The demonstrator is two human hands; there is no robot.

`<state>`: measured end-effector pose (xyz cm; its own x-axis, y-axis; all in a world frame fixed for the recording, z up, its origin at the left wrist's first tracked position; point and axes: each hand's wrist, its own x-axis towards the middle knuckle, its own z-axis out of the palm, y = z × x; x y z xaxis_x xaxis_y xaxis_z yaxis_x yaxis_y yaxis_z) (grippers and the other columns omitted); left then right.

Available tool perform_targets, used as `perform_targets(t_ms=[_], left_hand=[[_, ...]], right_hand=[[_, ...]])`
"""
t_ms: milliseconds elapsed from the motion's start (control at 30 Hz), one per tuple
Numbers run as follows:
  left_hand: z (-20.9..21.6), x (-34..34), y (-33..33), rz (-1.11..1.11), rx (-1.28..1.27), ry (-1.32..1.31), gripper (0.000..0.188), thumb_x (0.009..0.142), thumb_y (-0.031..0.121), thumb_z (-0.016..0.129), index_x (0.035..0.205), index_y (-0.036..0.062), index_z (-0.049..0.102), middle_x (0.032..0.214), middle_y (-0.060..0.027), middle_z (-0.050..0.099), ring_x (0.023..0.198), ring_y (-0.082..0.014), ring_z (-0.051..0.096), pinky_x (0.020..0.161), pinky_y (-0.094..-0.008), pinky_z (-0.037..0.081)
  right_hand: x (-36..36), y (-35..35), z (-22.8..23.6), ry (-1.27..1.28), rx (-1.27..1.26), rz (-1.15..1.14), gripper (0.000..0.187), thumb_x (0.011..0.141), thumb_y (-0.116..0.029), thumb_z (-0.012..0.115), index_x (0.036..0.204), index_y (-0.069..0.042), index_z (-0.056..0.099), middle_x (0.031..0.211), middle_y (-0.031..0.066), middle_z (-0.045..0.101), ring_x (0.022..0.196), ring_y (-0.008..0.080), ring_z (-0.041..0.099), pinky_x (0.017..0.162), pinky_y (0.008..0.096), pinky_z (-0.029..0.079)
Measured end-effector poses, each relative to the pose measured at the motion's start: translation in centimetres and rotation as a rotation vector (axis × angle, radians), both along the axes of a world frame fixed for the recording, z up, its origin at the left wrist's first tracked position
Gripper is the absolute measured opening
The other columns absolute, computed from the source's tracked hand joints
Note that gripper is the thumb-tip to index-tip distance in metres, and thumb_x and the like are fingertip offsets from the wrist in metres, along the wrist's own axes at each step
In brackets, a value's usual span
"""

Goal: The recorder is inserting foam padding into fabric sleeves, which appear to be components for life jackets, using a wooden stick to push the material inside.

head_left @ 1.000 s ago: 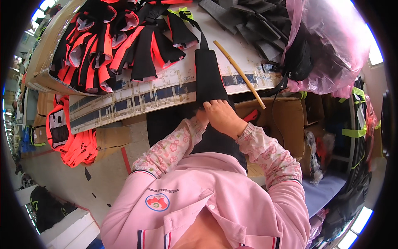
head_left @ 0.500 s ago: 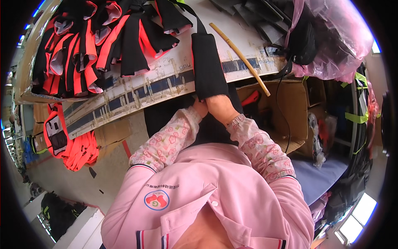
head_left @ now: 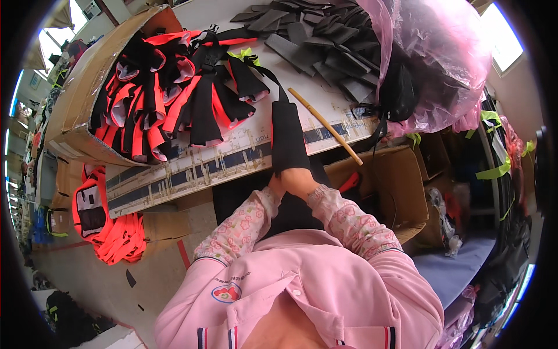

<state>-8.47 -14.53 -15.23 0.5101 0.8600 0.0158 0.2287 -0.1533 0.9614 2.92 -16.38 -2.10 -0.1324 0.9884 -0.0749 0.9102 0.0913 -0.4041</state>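
A black fabric sleeve (head_left: 289,136), with a thin strap at its far end, lies over the table's front edge. Its near end meets both my hands. My right hand (head_left: 299,182) is at the open near end, its back uppermost; the fingers are out of sight, in or under the cloth. Close against it, my left hand (head_left: 276,186) is closed at the sleeve's near left corner, mostly hidden. To the right of the sleeve rests a slim bamboo stick (head_left: 325,126) on the tabletop, touched by neither hand.
A tilted cardboard box (head_left: 81,110) holds several black and orange fabric pieces (head_left: 174,107). Grey foam pads (head_left: 331,49) are heaped behind, beside a pink plastic bag (head_left: 436,64). An open carton (head_left: 401,186) stands below right; orange straps (head_left: 119,238) hang below left.
The view has tilted up, so more of the tabletop, box and foam pads shows. Both hands stay together at the sleeve's near end with little visible change.
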Motion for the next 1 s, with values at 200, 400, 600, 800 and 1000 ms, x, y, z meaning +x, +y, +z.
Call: perform_targets(t_ms=[200, 400, 600, 800, 1000], left_hand=[[5.2, 0.0, 0.3, 0.149, -0.556, -0.255, 0.024, 0.091, 0.013, 0.046, 0.108, 0.0006, 0.057, 0.105, -0.0082, 0.06, 0.099, -0.0161, 0.054, 0.089, -0.0271, 0.041], [3.8, 0.5, 0.2, 0.176, -0.354, -0.292, 0.024, 0.089, 0.006, 0.048, 0.11, -0.0007, 0.057, 0.112, -0.0118, 0.059, 0.105, -0.0179, 0.054, 0.091, -0.0303, 0.042], [5.1, 0.9, 0.1, 0.191, -0.635, -0.527, 0.027, 0.088, 0.006, 0.05, 0.114, -0.001, 0.054, 0.118, -0.0126, 0.056, 0.112, -0.0205, 0.05, 0.096, -0.0323, 0.038], [7.5, 1.3, 0.0, 0.155, -0.548, -0.323, 0.015, 0.09, 0.01, 0.045, 0.087, 0.0018, 0.057, 0.065, -0.0077, 0.059, 0.045, -0.0146, 0.053, 0.037, -0.0256, 0.038], [5.3, 2.0, -0.4, 0.288, -0.43, -0.39, 0.014, 0.089, 0.012, 0.048, 0.089, 0.0021, 0.058, 0.07, -0.0067, 0.06, 0.05, -0.0146, 0.055, 0.043, -0.0252, 0.042]], right_hand=[[0.9, -0.7, 2.2, 0.111, -0.193, 0.023, 0.03, 0.086, -0.027, 0.041, 0.099, -0.007, 0.06, 0.092, 0.0196, 0.063, 0.084, 0.0367, 0.061, 0.074, 0.0443, 0.049], [0.8, -0.4, 1.3, 0.118, -0.077, 0.024, 0.027, 0.084, -0.025, 0.043, 0.084, -0.008, 0.064, 0.08, 0.0169, 0.064, 0.072, 0.0345, 0.063, 0.063, 0.0444, 0.051], [0.6, -0.4, 2.0, 0.129, -0.009, -0.017, 0.028, 0.084, -0.025, 0.044, 0.08, -0.007, 0.065, 0.076, 0.0154, 0.065, 0.071, 0.0333, 0.064, 0.063, 0.0444, 0.051], [1.3, 2.5, 3.3, 0.131, -0.56, 0.03, 0.028, 0.081, -0.021, 0.044, 0.07, -0.006, 0.066, 0.061, 0.0101, 0.064, 0.061, 0.0233, 0.065, 0.057, 0.0379, 0.05], [1.3, 1.8, 2.7, 0.11, -0.38, 0.117, 0.024, 0.083, -0.018, 0.046, 0.076, -0.004, 0.065, 0.067, 0.0107, 0.064, 0.061, 0.0237, 0.065, 0.055, 0.0356, 0.051]])
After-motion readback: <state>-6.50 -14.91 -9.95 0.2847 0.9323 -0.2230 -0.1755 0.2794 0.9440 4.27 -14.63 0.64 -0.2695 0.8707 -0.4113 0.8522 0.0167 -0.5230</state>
